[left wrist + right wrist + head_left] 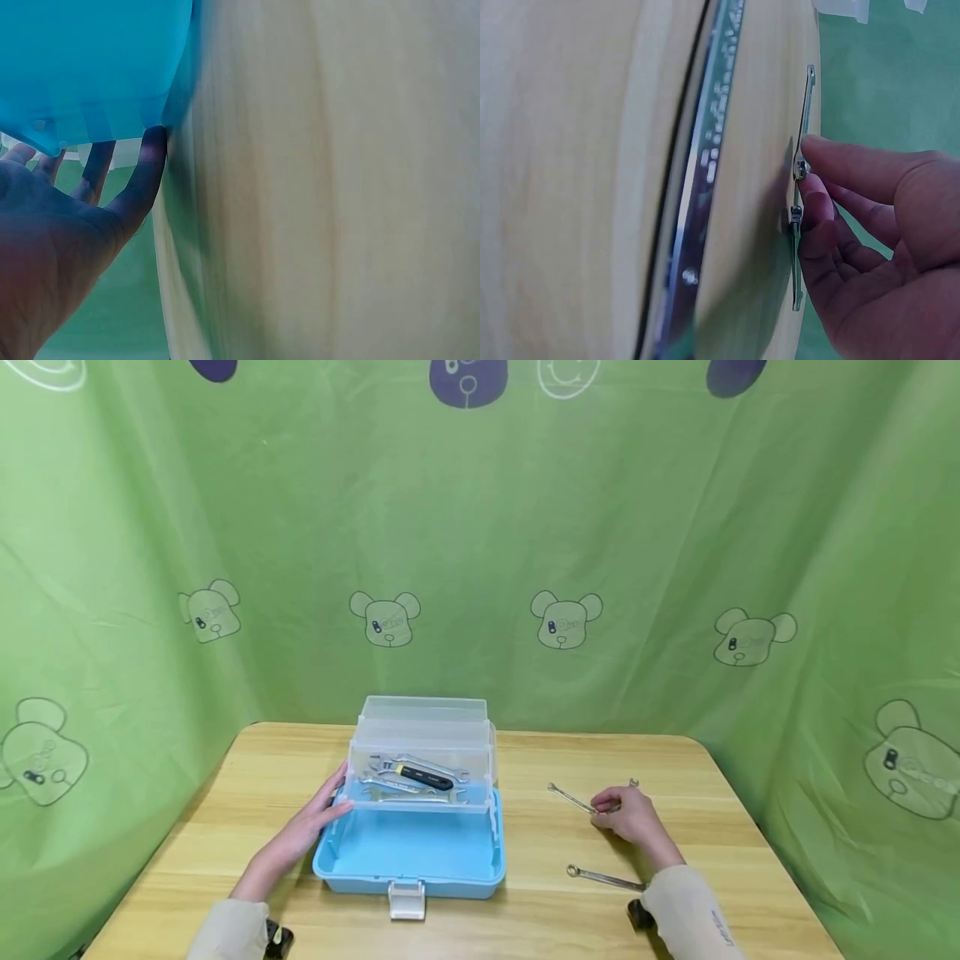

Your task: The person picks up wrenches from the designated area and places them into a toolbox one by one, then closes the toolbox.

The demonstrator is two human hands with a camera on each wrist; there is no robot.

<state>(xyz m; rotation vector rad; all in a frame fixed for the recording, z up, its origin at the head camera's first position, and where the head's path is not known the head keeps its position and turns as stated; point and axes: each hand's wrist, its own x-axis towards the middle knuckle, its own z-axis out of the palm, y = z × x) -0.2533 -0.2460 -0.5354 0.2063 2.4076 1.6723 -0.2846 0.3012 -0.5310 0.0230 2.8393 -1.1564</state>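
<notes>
A blue toolbox (408,887) stands at the middle left of the table, its clear tiered trays (423,735) raised. My left hand (303,827) rests against the box's left side; in the left wrist view its fingers (146,176) are spread and fairly straight along the blue wall. At the right, my right hand (633,818) pinches one end of a small combination wrench (572,797) between thumb and fingers. Just past the fingers lies a second small wrench (796,262). A longer combination wrench (606,879) lies nearer to me, partly behind the sleeve.
Inside the front clear tray are several silver wrenches (431,767) and a black-and-yellow handled adjustable wrench (425,777). A white latch (407,902) hangs at the toolbox's front. Green curtains (480,527) enclose the wooden table (540,910) behind and at both sides.
</notes>
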